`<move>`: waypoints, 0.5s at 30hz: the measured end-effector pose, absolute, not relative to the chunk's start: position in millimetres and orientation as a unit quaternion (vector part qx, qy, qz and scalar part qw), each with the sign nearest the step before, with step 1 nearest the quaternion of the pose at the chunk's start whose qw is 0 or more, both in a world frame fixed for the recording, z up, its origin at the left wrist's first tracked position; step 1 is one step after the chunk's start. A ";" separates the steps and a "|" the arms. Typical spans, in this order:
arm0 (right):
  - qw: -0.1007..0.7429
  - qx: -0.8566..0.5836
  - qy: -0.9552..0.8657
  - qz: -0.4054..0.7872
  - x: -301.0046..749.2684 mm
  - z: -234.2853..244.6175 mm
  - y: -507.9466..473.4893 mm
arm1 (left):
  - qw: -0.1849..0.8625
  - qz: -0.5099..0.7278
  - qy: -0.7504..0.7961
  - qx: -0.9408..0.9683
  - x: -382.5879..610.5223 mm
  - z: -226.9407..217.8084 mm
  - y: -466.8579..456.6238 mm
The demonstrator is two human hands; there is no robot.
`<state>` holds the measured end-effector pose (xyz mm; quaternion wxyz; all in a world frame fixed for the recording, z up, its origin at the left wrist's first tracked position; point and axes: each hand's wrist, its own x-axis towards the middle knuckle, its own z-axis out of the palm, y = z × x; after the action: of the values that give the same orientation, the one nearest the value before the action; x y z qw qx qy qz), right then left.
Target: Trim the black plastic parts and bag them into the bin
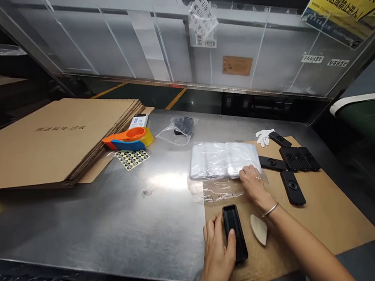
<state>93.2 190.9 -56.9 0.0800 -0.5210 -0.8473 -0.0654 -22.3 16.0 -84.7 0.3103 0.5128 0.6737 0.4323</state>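
My left hand (218, 248) is wrapped around a black plastic housing (235, 235), long and hollow, with its open side up. It is held over the front of the cardboard sheet (328, 219). My right hand (253, 182), with a bracelet at the wrist, has its fingers curled on the front right edge of a pack of clear plastic bags (224, 159). Its fingertips are partly hidden. Between my forearm and the housing lies a beige wedge-shaped piece (259, 230). Several black housings with round centres, such as one nearby (293, 187), lie to the right.
Stacked flat cardboard (58, 139) covers the table's left. Beside it are an orange and blue tape dispenser (129, 138) and a sticker sheet (132, 159). A bag with a black item (183, 125) lies farther back. A white glove (264, 136) is at right; a clear panel (178, 48) stands behind.
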 end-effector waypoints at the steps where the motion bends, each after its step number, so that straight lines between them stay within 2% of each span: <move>1: 0.076 -0.520 -0.848 -0.064 95.1 -56.8 193.3 | 0.319 0.444 0.660 0.515 -24.5 -78.6 22.4; 6: 0.085 -0.525 -0.845 -0.048 102.6 -59.0 201.1 | 0.338 0.458 0.600 0.563 -23.7 -56.3 82.6; 11: 0.110 -0.504 -0.857 -0.003 108.3 -65.0 206.4 | 0.329 0.450 0.598 0.576 -15.1 -65.0 144.5; 15: 0.137 -0.490 -0.860 0.026 114.6 -68.7 205.5 | 0.317 0.446 0.608 0.576 -10.0 -69.4 160.2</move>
<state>114.6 205.5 -68.7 0.1365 -0.4904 -0.8604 0.0258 -10.0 160.2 -69.4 0.3166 0.5759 0.6078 0.4458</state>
